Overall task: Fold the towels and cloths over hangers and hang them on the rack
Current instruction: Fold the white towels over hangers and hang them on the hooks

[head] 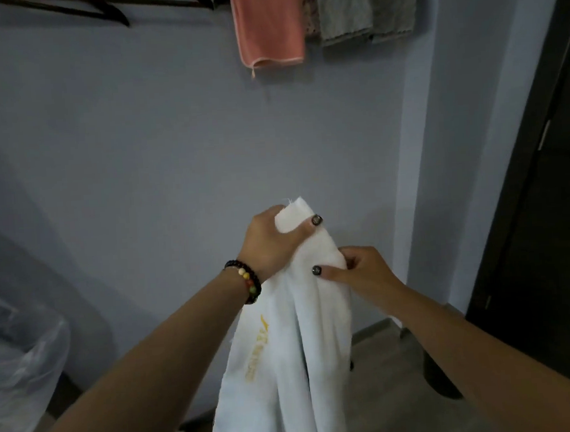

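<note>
Below rack, white towel point(290, 332) hangs limp: soft, light, floppy. Left hand point(272, 243) clamps top corner; right hand point(360, 271) pinches edge. Best held by corners.

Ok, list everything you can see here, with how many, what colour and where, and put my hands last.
white cloth: one, white with yellow print, hanging down at centre, held up by both hands
pink towel: one, salmon pink, hanging at the top, left of the grey ones
grey towels: at least two, grey, hanging at the top right, overlapping
hangers: dark, top left, bare; count unclear
plastic bag: one, clear, lower left
wall: bluish grey, behind everything
door: dark, right edge
bracelet: one, dark beads with a few coloured ones, on the left wrist
left hand: grips the cloth's top corner
right hand: pinches the cloth's edge lower down
</note>
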A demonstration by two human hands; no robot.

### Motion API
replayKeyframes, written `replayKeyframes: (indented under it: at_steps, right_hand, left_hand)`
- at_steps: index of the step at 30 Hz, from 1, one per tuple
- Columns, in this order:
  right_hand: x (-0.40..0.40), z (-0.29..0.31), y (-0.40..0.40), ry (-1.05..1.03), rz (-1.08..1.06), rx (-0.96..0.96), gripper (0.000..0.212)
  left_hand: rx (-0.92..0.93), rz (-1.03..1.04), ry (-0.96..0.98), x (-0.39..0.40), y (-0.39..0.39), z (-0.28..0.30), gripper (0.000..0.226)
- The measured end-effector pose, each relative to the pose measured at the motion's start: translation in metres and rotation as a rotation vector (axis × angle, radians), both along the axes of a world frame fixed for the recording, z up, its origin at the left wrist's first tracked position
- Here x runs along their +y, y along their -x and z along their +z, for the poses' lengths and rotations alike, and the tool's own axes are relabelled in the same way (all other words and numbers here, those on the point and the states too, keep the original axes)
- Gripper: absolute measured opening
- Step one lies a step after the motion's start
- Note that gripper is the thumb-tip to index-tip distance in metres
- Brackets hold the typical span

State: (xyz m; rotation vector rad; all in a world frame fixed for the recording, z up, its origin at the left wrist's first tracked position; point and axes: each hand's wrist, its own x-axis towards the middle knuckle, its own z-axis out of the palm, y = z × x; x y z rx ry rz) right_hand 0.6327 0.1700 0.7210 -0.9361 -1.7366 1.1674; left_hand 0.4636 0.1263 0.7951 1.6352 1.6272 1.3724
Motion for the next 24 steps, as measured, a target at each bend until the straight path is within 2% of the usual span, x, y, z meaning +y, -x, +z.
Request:
replayKeyframes:
  at_steps: [2, 4, 10, 15, 18, 21, 24]
  right_hand:
    - [0.002, 0.001, 0.002, -0.04, -0.04, 0.0, 0.068]
    - [0.002, 0.004, 0.005, -0.045, -0.027, 0.01, 0.058]
    - [0.003, 0.01, 0.015, -0.09, 0.103, -0.065, 0.047]
    - [0.012, -0.023, -0.004, -0.028, 0.115, -0.274, 0.056]
    - [0.022, -0.042, -0.018, -0.029, 0.088, -0.439, 0.045]
    - [0.028, -0.052, -0.031, -0.046, 0.043, -0.607, 0.042]
    - [0.039, -0.05, -0.038, -0.097, -0.08, -0.575, 0.043]
  left_hand:
    - [0.143, -0.012, 0.073, -0.002, 0.007, 0.005, 0.039]
    - [0.14, 0.029, 0.066, -0.005, 0.013, 0.011, 0.041]
    - [-0.146, 0.144, -0.026, 0.003, 0.026, 0.028, 0.032]
    - [-0.311, 0.301, -0.095, 0.009, 0.06, 0.043, 0.025]
    - [-0.42, 0.376, -0.159, 0.008, 0.082, 0.05, 0.023]
    - [-0.439, 0.423, -0.171, 0.01, 0.097, 0.05, 0.023]
    - [-0.368, 0.446, -0.157, 0.012, 0.102, 0.044, 0.026]
